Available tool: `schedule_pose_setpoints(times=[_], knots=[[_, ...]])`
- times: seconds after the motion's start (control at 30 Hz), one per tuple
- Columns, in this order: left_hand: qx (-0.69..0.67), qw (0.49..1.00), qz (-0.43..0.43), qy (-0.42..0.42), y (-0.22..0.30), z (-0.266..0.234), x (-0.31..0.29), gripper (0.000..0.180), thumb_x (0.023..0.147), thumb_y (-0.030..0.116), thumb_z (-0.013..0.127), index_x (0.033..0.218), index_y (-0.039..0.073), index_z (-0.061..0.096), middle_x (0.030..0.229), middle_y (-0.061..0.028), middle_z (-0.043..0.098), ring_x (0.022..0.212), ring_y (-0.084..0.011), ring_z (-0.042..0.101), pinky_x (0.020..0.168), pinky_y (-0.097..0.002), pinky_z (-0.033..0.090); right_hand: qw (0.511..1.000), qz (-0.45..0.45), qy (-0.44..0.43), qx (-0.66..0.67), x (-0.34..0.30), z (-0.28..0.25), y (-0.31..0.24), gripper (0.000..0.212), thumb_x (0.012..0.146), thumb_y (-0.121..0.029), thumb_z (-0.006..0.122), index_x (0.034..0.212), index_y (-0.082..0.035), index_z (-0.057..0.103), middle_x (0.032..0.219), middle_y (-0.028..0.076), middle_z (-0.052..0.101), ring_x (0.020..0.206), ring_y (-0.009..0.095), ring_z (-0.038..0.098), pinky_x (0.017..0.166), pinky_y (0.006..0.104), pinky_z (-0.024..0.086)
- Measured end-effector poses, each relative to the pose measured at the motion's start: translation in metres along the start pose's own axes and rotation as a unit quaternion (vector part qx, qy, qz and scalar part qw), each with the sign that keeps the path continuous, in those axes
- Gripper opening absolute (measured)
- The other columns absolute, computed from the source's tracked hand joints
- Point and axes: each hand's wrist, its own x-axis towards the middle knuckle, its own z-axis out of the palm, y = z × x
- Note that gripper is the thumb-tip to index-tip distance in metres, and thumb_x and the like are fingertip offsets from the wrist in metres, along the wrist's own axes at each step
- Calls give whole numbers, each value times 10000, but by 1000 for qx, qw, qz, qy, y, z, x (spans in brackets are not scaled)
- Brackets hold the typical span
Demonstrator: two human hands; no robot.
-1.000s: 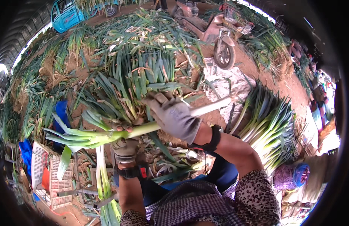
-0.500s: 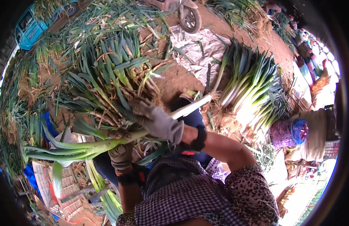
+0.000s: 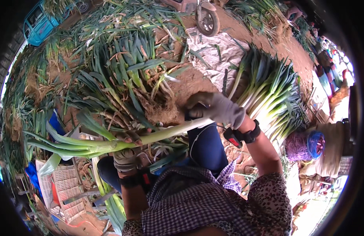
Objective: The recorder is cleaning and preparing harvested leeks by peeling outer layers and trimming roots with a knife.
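Observation:
A long leek (image 3: 168,134) lies slantwise across the front of me, its green leaves spreading left and its white stalk running right. My left hand (image 3: 129,151), in a grey glove with dark fingers, is closed round it where the leaves meet the stalk. My right hand (image 3: 221,108), gloved the same way, curls its fingers at the stalk's root end. That end is hidden beneath the right hand. Untidy leeks (image 3: 130,78) with dry outer leaves and roots lie beyond my left hand. Leeks with clean white stalks (image 3: 264,92) are laid together to the right.
A pale sheet (image 3: 213,55) lies on the soil ahead, near a vehicle wheel (image 3: 207,21). A light plastic crate (image 3: 68,188) stands at the lower left. To the right is a purple bundle (image 3: 298,145). A blue vehicle (image 3: 40,25) stands at the far left.
My right hand has moved right along the stalk, from near my left hand to the root end. The stalk's right end has dropped a little. My left hand keeps its hold.

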Motion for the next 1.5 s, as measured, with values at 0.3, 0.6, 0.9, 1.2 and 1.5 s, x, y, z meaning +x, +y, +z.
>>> schedule_pose_setpoints(times=[0.3, 0.6, 0.9, 1.2, 1.5], knots=[[-51, 999, -13, 11, -1, -7, 4, 471, 696, 37, 911, 1102, 118, 689, 908, -56, 679, 970, -303, 708, 1153, -683, 376, 999, 32, -1, 11, 3, 40, 29, 343, 939, -357, 763, 985, -18, 747, 892, 142, 722, 839, 275, 729, 753, 360, 554], [9, 998, -31, 62, 16, 2, 11, 243, 786, 170, 884, 948, 186, 704, 802, 32, 609, 889, -182, 640, 1062, -473, 434, 968, 136, 81, 194, -1, 2, 7, 274, 1015, -294, 721, 1044, -22, 705, 825, 15, 690, 825, 156, 706, 731, 313, 545], [152, 986, -4, 72, 12, -85, -35, 450, 710, 153, 941, 1046, 108, 645, 870, -87, 672, 944, -370, 707, 1098, -715, 406, 991, 65, -113, 14, 29, 34, 11, 376, 916, -410, 799, 1038, -56, 758, 903, 117, 725, 882, 269, 701, 805, 394, 541], [72, 992, 28, 101, 38, -48, -18, 245, 868, 151, 824, 974, 127, 605, 805, -17, 598, 834, -200, 661, 967, -464, 546, 970, 144, 24, 194, 38, 36, -3, 444, 1033, -475, 662, 1043, -32, 695, 795, 33, 667, 749, 111, 623, 691, 312, 529], [-46, 986, 98, 124, 66, -93, -33, 439, 837, 155, 846, 1203, 132, 607, 1055, -27, 659, 1084, -275, 649, 996, -520, 549, 792, 216, 343, 456, 34, -55, 34, 220, 1055, -252, 622, 1041, -41, 682, 777, 34, 667, 665, 136, 629, 580, 321, 522]])
